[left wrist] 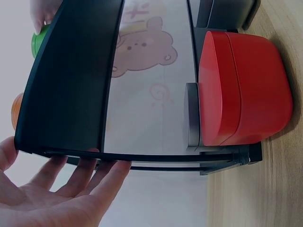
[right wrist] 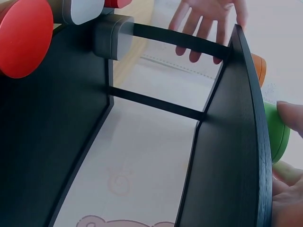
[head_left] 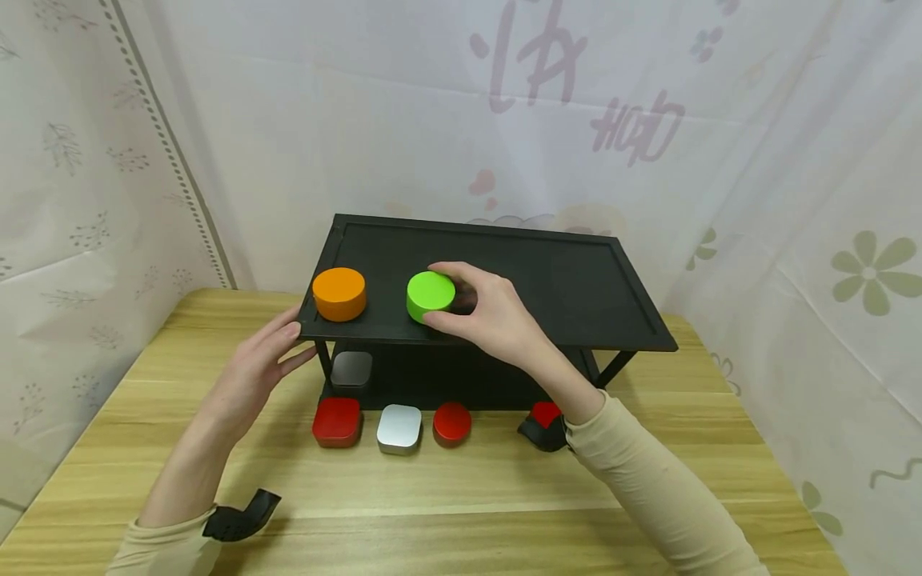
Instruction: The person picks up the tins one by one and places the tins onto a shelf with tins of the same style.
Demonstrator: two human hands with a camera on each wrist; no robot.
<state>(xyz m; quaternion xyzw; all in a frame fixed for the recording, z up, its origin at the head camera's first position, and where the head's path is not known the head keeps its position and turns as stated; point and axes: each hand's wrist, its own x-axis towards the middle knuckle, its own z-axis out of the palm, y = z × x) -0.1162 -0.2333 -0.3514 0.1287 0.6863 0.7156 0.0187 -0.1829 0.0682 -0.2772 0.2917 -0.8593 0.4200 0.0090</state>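
Observation:
A black two-tier shelf [head_left: 547, 276] stands on the wooden table. My left hand [head_left: 252, 376] holds its front left corner, thumb at the upper board's edge and the other fingers against the side frame [left wrist: 170, 157]. On the upper board, my right hand [head_left: 493, 312] grips a green round tin [head_left: 430, 293] by its sides between thumb and fingers. Left of it, near the corner, sits an orange round tin [head_left: 339, 294]. Below, a dark grey square tin [head_left: 351, 370] is on the lower tier at the left end.
In front of the shelf lie a red square tin [head_left: 337, 422], a silver square tin [head_left: 399, 429] and a red round tin [head_left: 452, 424]. Another red thing [head_left: 545, 413] is partly hidden behind the right wrist's black mount. White printed cloth [head_left: 432, 120] hangs behind the table [head_left: 403, 512].

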